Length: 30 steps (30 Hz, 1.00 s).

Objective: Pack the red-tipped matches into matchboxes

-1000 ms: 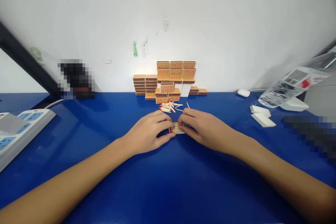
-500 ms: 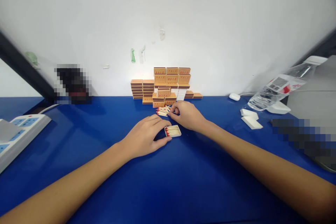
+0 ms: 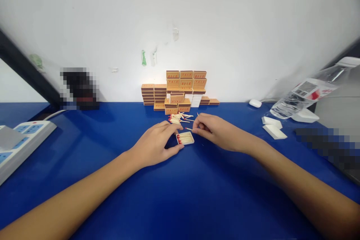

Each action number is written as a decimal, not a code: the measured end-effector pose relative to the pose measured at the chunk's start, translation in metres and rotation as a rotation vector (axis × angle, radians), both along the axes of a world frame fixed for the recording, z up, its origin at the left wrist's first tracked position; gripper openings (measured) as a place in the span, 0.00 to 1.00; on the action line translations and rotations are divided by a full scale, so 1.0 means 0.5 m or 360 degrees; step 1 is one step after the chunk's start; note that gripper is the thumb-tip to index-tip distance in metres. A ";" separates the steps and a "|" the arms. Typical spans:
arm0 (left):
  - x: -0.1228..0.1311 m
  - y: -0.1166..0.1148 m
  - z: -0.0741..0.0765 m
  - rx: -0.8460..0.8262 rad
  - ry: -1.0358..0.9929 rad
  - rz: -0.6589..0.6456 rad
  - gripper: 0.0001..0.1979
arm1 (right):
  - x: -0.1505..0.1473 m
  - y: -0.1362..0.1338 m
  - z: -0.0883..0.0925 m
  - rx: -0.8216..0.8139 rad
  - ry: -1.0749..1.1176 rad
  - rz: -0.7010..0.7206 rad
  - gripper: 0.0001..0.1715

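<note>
A small white matchbox tray [image 3: 192, 142] lies on the blue table, with red-tipped matches [image 3: 184, 138] laid side by side in it. My left hand [image 3: 157, 141] grips the tray at its left end between thumb and fingers. Just right of and above the tray, my right hand [image 3: 209, 129] pinches a match [image 3: 188, 129], its red head pointing left. Behind the tray, loose matches [image 3: 177, 118] form a small heap. A stack of orange matchboxes [image 3: 186, 83] stands behind the heap, close against the wall.
At the right, a clear plastic bottle [image 3: 302, 92] leans beside white blocks [image 3: 274, 132]. A white rounded case [image 3: 255, 103] sits near the wall. On the left are a power strip [image 3: 30, 138] and a blurred dark object [image 3: 80, 89].
My right hand has drawn back from the heap, toward me and to the right, with a match in its fingers. More of the heap shows. My left hand stays on the tray.
</note>
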<state>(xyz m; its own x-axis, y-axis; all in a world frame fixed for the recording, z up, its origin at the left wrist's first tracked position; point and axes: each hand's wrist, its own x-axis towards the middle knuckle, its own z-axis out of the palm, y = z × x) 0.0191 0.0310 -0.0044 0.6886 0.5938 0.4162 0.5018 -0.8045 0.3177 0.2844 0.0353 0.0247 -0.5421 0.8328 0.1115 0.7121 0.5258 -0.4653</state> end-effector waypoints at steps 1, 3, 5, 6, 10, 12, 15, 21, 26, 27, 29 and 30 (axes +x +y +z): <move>0.001 0.000 0.000 -0.0004 -0.0001 -0.0004 0.19 | -0.005 -0.007 0.000 -0.0006 0.0016 0.0038 0.11; 0.002 0.001 0.000 -0.0001 0.0000 -0.0007 0.20 | -0.016 -0.017 -0.001 0.0020 0.0017 0.0074 0.09; 0.002 0.001 0.000 0.0003 0.0003 -0.0004 0.20 | -0.025 -0.022 -0.007 0.0071 -0.0023 0.0082 0.08; 0.002 0.001 0.000 0.0004 0.0002 -0.0004 0.20 | -0.027 -0.022 -0.009 0.0099 -0.0048 0.0076 0.07; 0.002 0.002 0.001 0.0005 0.0003 -0.0019 0.19 | -0.030 -0.022 -0.015 0.0207 -0.0105 0.0074 0.07; 0.002 0.003 0.000 0.0012 0.0008 -0.0022 0.20 | -0.026 -0.020 -0.013 0.0261 -0.0087 0.0085 0.08; 0.002 0.004 -0.001 0.0020 0.0008 -0.0015 0.21 | -0.008 -0.008 -0.010 0.0354 -0.0058 -0.0030 0.06; 0.001 0.001 0.006 0.0029 -0.0010 -0.0008 0.18 | 0.057 0.043 -0.020 0.0408 -0.0270 -0.0512 0.07; 0.005 0.000 0.014 0.0088 -0.0013 -0.0127 0.11 | 0.090 0.060 -0.022 0.0415 -0.0414 -0.0674 0.08; 0.006 0.000 0.015 0.0086 -0.0007 -0.0139 0.10 | 0.094 0.061 -0.021 0.0416 -0.0425 -0.0689 0.08; 0.006 0.001 0.016 0.0085 -0.0007 -0.0132 0.11 | 0.100 0.063 -0.018 0.0417 -0.0444 -0.0711 0.08; 0.006 0.001 0.016 0.0086 -0.0008 -0.0123 0.12 | 0.103 0.064 -0.017 0.0420 -0.0455 -0.0719 0.08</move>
<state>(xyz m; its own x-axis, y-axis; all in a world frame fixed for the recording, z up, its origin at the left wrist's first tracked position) 0.0219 0.0313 0.0037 0.7294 0.5155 0.4498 0.4359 -0.8569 0.2752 0.3356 0.0671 0.0164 -0.1795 0.9520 0.2478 0.9699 0.2134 -0.1171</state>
